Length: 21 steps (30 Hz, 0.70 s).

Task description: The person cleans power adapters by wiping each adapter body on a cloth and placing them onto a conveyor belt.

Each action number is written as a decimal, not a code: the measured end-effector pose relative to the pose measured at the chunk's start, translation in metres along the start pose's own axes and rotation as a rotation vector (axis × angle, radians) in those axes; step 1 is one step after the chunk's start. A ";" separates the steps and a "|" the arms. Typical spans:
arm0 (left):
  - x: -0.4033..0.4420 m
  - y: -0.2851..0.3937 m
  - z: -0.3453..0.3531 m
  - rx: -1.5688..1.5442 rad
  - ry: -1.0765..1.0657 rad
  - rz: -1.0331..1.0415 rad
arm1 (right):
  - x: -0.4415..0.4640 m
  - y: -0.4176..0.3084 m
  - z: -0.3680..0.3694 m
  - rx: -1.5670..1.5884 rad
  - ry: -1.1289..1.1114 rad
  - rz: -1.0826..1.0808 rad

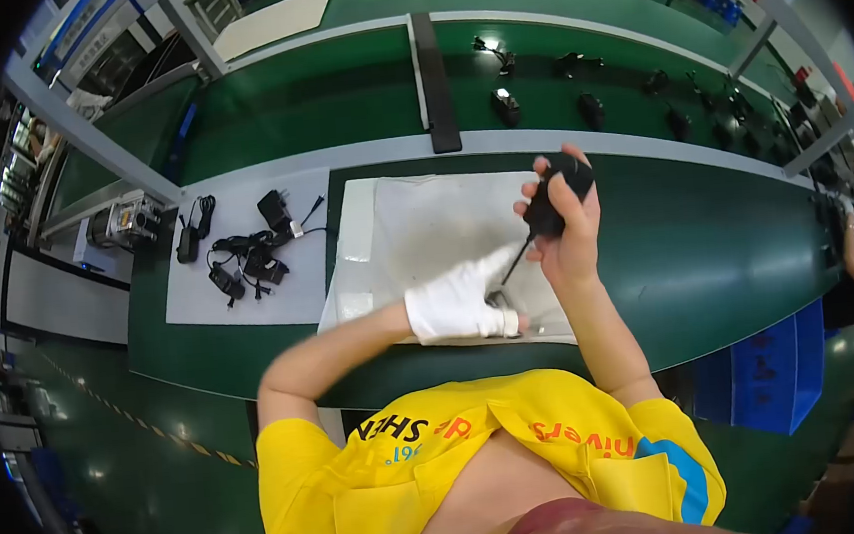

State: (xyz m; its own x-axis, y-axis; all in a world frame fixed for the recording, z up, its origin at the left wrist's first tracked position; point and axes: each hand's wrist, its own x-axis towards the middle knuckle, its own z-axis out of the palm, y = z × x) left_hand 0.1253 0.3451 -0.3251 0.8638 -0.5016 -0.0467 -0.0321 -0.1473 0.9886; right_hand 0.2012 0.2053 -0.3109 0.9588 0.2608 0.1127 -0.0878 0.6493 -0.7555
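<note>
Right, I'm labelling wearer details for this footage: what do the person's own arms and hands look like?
The left hand wears a white glove, apparently leaving at least one fingertip bare; the right hand has no glove. Both forearms are bare below short yellow sleeves, with a blue shape near the right one.

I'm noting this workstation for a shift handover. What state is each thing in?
Right hand: bare, fingers closed around the black device.
Black device: held up above the white mat.
Cable: uncoiled, running from the device towards the left hand.
Left hand: gloved, blurred; grip unclear.
White mat: flat, smudged.
Black adapters: lying loose on the white sheet.
Conveyor belt: black items spread along its right; motion unclear.
</note>
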 end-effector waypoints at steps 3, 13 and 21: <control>0.004 -0.050 0.011 -0.375 -0.268 -0.087 | -0.003 -0.002 -0.029 0.257 0.157 0.150; -0.016 -0.026 0.023 -0.517 0.018 -0.295 | 0.032 0.032 -0.099 0.140 0.378 0.127; -0.006 -0.017 0.039 -0.272 0.174 -0.140 | 0.017 -0.017 -0.027 -0.668 0.027 -0.637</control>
State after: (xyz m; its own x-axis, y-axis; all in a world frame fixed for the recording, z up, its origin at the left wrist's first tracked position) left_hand 0.1010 0.3178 -0.3469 0.9238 -0.3365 -0.1829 0.2080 0.0398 0.9773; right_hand 0.2261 0.1795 -0.3139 0.7789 -0.0264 0.6266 0.6250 0.1153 -0.7721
